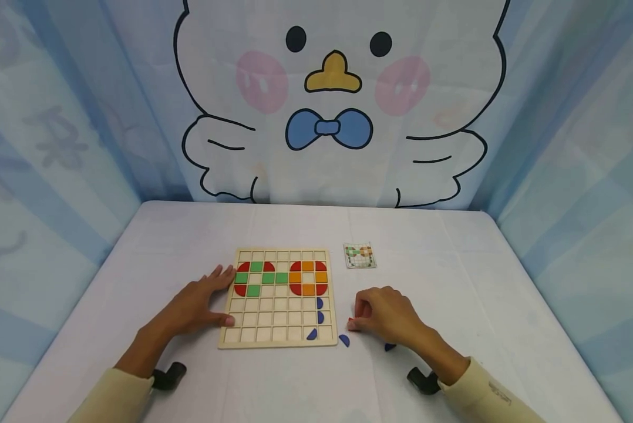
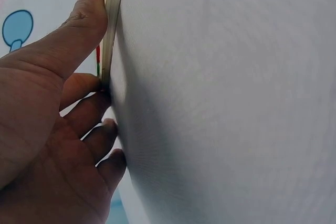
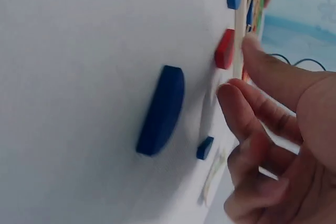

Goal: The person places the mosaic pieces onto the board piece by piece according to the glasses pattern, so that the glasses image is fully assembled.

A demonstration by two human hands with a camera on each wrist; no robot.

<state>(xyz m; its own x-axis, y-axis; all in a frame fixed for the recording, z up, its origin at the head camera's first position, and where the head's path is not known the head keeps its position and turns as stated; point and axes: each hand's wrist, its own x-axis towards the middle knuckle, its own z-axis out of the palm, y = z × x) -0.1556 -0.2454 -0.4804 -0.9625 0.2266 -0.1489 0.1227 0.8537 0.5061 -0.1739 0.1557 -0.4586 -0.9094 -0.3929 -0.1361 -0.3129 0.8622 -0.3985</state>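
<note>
A wooden grid board [image 1: 258, 336] lies on the table, with red, green, orange and blue pieces in some cells. My left hand [image 1: 199, 302] rests at its left side, the thumb on the edge and the other fingers spread along it. In the left wrist view, the thumb lies against the board's side [image 2: 111, 24] and fingertips touch the cloth. My right hand [image 1: 387, 314] is right of the board, fingers bent, beside a red piece [image 3: 224, 49]. The right wrist view shows thumb and index finger apart near that piece, not gripping it. A blue half-round piece [image 1: 344, 340] lies nearby.
A small pattern card [image 1: 360, 256] lies beyond the right hand. Another blue piece [image 1: 390, 347] sits partly under the right wrist, and a large-looking blue piece [image 3: 161, 111] is close to the right wrist camera. Printed curtains [image 1: 327, 170] stand behind the white table.
</note>
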